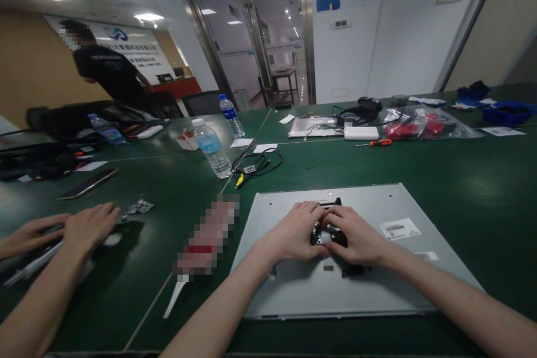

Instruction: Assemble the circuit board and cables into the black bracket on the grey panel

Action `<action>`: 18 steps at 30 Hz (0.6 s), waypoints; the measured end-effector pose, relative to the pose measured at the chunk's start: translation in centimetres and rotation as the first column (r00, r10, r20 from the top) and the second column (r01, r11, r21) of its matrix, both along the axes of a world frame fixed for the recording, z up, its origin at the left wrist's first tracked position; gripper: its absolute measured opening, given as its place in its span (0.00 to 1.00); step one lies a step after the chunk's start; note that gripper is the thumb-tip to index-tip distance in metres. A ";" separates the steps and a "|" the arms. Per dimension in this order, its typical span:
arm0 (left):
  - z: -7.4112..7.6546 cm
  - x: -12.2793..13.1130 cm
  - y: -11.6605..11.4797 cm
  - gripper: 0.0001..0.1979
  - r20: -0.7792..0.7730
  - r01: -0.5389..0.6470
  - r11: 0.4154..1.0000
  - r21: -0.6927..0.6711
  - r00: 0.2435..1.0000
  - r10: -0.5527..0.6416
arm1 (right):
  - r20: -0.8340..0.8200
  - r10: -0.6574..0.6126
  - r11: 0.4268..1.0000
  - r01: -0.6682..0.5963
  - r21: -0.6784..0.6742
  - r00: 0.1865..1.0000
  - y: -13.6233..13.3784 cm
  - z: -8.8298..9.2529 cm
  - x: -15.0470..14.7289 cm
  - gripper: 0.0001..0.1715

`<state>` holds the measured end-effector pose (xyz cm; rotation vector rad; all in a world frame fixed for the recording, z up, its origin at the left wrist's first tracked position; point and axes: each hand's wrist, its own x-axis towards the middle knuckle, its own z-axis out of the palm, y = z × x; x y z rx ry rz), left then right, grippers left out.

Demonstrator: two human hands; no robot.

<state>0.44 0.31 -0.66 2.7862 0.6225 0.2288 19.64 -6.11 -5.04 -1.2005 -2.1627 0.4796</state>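
A flat grey metal panel (356, 302) with white label stickers lies on the green table. Over its middle, my left hand (298, 230) and my right hand (358, 235) meet with fingers curled in around a small black and silver part (324, 236). Both thumbs and the bent fingers press on this part, which my hands partly cover, so its exact kind is unclear. Black bracket-like pieces (356, 269) show beneath and below my right hand. Beyond the fingertips, another dark strip (331, 202) sits on the panel.
At the left, another person's hands (90, 226) handle thin pale pieces. Between us lies a pixelated reddish packet (207, 238). Farther back are water bottles (212, 148), a coiled black cable (260, 165), an orange screwdriver (380, 143) and a plastic bag (428, 122). A person (109, 64) stands behind.
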 end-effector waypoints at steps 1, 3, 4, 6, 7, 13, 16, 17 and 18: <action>0.0 0.0 0.0 0.25 0.001 0.003 1.000 -0.002 1.000 -0.003 | 0.003 0.001 1.000 -0.001 0.001 1.000 0.0 0.0 0.0 0.15; 0.0 0.0 0.1 0.26 0.002 0.008 1.000 -0.006 1.000 -0.008 | 0.011 0.005 1.000 -0.005 0.005 1.000 0.0 0.0 0.1 0.17; 0.0 0.0 0.1 0.26 0.001 0.010 1.000 -0.008 1.000 -0.010 | 0.015 0.008 1.000 -0.008 0.007 1.000 0.0 0.0 0.2 0.17; 0.1 0.0 0.1 0.27 -0.001 0.012 1.000 -0.011 1.000 -0.012 | 0.020 0.016 1.000 -0.017 0.011 1.000 0.0 0.2 0.2 0.18; 0.1 0.0 0.1 0.27 -0.002 0.013 1.000 -0.012 1.000 -0.013 | 0.020 0.023 1.000 -0.023 0.012 1.000 0.0 0.3 0.3 0.18; 0.3 0.0 0.1 0.28 -0.003 0.004 1.000 -0.013 1.000 -0.004 | 0.002 0.053 0.998 -0.053 0.020 0.999 0.0 0.9 0.4 0.20; 0.2 0.0 0.1 0.25 -0.008 -0.007 1.000 -0.012 1.000 0.007 | -0.030 0.027 0.999 -0.026 0.032 0.999 0.2 0.8 0.5 0.15; 0.2 0.0 0.1 0.25 -0.010 -0.011 1.000 -0.012 1.000 0.011 | -0.038 0.012 0.999 -0.011 0.034 0.999 0.3 0.6 0.5 0.13; 0.2 0.0 0.1 0.24 -0.013 -0.015 1.000 -0.011 1.000 0.015 | -0.043 -0.004 0.999 0.006 0.036 0.999 0.4 0.5 0.5 0.11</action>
